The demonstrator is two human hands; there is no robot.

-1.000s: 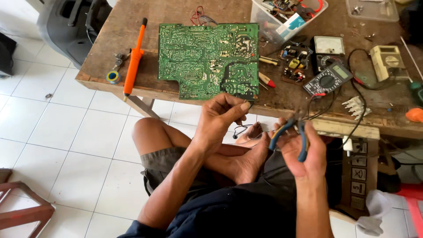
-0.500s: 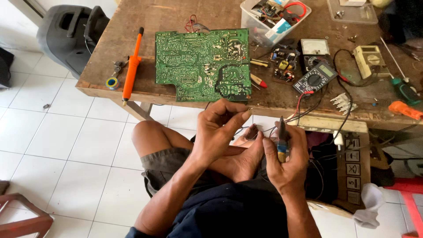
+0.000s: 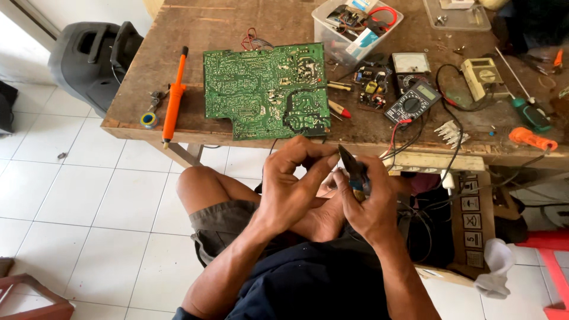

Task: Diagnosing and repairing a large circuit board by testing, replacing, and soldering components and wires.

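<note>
Multimeter [image 3: 413, 102] right of circuit board [image 3: 267, 90] (on bench [image 3: 148, 77]).

Cluttered wooden worktop [image 3: 195, 127] above white floor tiles.
A green circuit board [image 3: 265, 89] lay beside an orange soldering iron [image 3: 174, 98]; a multimeter [image 3: 413, 102], a clear plastic box [image 3: 355, 22] and an orange-handled screwdriver [image 3: 531, 138] sat further right.

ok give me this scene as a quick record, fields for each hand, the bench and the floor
left hand: fingertips pinched on something too small to tell, right at the pliers' tip
right hand: wrapped around pliers, tip pointing up towards the left hand
bench: wooden; green circuit board, orange soldering iron, multimeter, clear plastic box of parts
floor: white tiles; dark speaker at left
</note>
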